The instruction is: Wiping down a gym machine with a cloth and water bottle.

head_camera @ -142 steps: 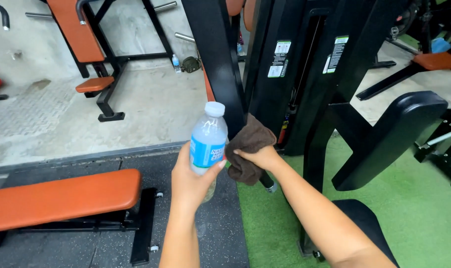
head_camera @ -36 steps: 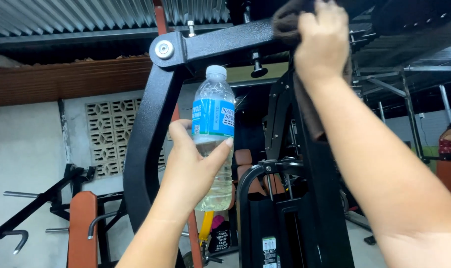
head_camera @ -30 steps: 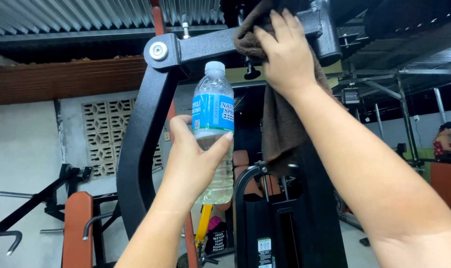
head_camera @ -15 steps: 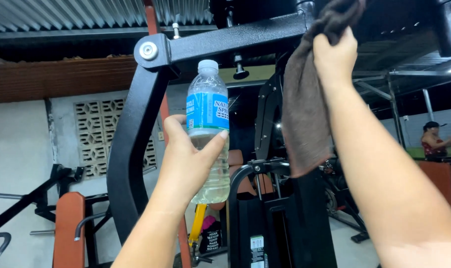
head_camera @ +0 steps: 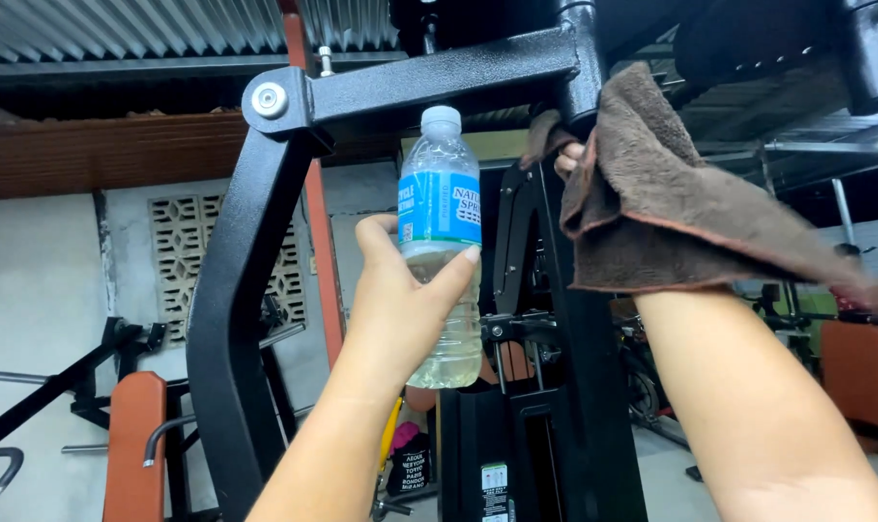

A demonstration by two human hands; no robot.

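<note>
My left hand (head_camera: 400, 309) holds a clear plastic water bottle (head_camera: 443, 242) upright, with a white cap, a blue label and liquid in its lower half. My right hand (head_camera: 571, 159) is raised near the black frame (head_camera: 429, 77) of a gym machine and grips a brown cloth (head_camera: 671, 203). The cloth drapes over the hand and wrist, hiding most of the fingers. It lies against the vertical post below the frame's top bar.
The machine's curved black arm (head_camera: 231, 319) runs down at the left. Its black weight-stack housing (head_camera: 535, 454) stands in the middle. An orange padded bench (head_camera: 134, 445) and black bars sit at lower left. Another orange pad (head_camera: 856, 372) is at the right. A corrugated roof is overhead.
My right hand has come down from the top bar, and the cloth now folds over my wrist instead of hanging long. The bottle has shifted slightly right and up.
</note>
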